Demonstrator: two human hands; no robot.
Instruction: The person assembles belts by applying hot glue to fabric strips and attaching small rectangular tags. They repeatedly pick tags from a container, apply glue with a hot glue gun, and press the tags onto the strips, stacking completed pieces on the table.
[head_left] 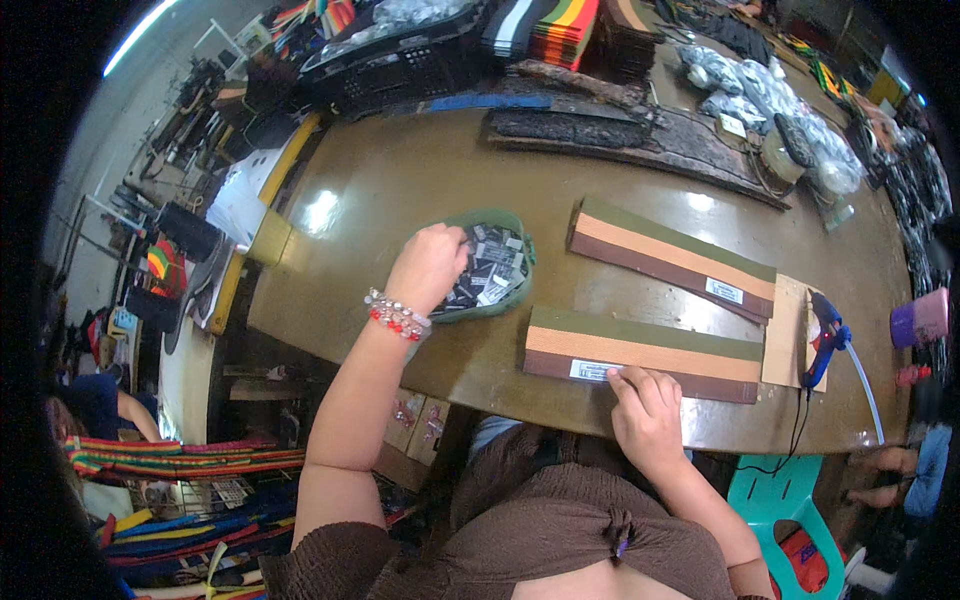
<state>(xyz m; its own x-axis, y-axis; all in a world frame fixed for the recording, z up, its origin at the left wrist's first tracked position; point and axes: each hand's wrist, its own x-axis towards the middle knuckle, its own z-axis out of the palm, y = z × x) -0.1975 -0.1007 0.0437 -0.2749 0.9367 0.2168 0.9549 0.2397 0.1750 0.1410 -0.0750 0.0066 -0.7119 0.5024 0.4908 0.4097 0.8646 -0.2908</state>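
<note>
1. Head view: your left hand [432,266], fingers curled, is at a rounded green container [488,314] of small dark-and-white labels [492,256]; I cannot tell whether it grasps one.
2. Your right hand [648,412] rests loosely, fingertips at a white label [590,370], print illegible, on the nearer striped woven strip [650,353].
3. Glossy brown table [350,175], cluttered workroom.

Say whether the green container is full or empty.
The green container is not empty: small dark pieces cover its visible inside. Cannot tell how deep they lie.
</note>
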